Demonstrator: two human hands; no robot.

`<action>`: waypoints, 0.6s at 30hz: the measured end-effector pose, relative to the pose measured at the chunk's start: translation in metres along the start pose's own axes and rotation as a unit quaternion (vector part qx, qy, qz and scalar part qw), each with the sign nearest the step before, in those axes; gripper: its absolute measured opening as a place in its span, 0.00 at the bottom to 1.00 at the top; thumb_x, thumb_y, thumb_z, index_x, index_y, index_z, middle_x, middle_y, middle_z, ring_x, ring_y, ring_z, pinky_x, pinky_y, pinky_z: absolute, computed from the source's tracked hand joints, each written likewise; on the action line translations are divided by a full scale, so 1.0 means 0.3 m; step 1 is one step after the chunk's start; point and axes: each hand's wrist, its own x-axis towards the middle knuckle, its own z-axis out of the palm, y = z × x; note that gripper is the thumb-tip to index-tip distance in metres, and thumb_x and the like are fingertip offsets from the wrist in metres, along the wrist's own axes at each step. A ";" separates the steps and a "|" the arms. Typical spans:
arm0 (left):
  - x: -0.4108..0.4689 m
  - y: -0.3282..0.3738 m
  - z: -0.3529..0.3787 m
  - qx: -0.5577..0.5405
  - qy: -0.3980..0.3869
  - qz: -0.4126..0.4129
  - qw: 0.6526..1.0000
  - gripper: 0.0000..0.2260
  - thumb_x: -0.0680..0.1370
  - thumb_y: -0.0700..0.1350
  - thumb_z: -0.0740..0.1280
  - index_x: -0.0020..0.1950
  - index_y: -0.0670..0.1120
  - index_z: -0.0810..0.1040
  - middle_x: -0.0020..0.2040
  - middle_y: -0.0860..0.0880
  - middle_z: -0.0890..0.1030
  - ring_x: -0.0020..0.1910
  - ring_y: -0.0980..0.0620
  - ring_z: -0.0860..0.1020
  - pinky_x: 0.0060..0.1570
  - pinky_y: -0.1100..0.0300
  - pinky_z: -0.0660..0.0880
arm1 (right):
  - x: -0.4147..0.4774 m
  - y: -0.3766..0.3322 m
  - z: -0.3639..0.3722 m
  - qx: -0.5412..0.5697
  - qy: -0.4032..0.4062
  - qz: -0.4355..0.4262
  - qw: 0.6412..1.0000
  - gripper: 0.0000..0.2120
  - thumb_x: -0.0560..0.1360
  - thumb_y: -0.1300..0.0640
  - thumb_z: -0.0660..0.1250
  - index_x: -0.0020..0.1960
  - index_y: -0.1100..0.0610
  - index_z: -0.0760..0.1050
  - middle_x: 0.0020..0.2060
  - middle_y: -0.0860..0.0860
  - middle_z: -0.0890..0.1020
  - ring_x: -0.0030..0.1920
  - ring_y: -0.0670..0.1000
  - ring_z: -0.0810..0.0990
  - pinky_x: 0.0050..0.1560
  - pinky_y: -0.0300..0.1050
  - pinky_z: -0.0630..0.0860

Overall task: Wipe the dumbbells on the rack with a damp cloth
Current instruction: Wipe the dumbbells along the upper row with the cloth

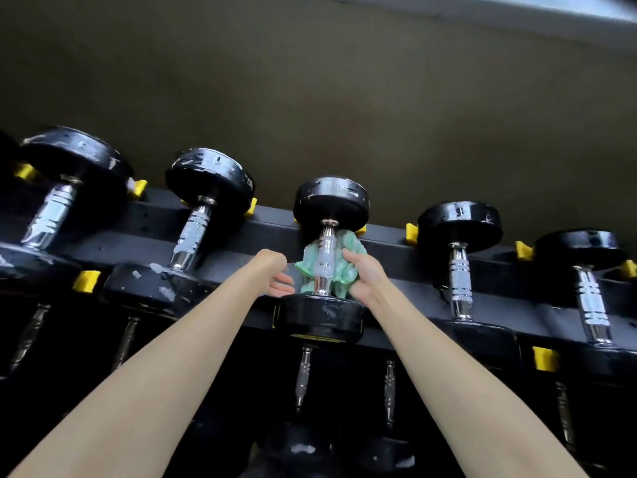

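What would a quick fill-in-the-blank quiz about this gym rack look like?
1. The cloth is ____ in colour.
2. It is bunched round the chrome ____ of the middle dumbbell.
3. The small clips on the rack are ____.
4. The right hand grips the ____.

Missing words: green; handle; yellow; cloth.
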 end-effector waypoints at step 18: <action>-0.044 -0.036 -0.052 -0.098 -0.001 -0.001 0.995 0.12 0.81 0.34 0.51 0.61 0.34 0.68 0.59 0.31 0.75 0.53 0.38 0.78 0.46 0.49 0.75 | -0.035 -0.047 0.161 -0.768 -0.119 -0.221 0.589 0.13 0.74 0.62 0.59 0.52 0.50 0.78 0.66 0.50 0.72 0.70 0.51 0.63 0.70 0.43 0.50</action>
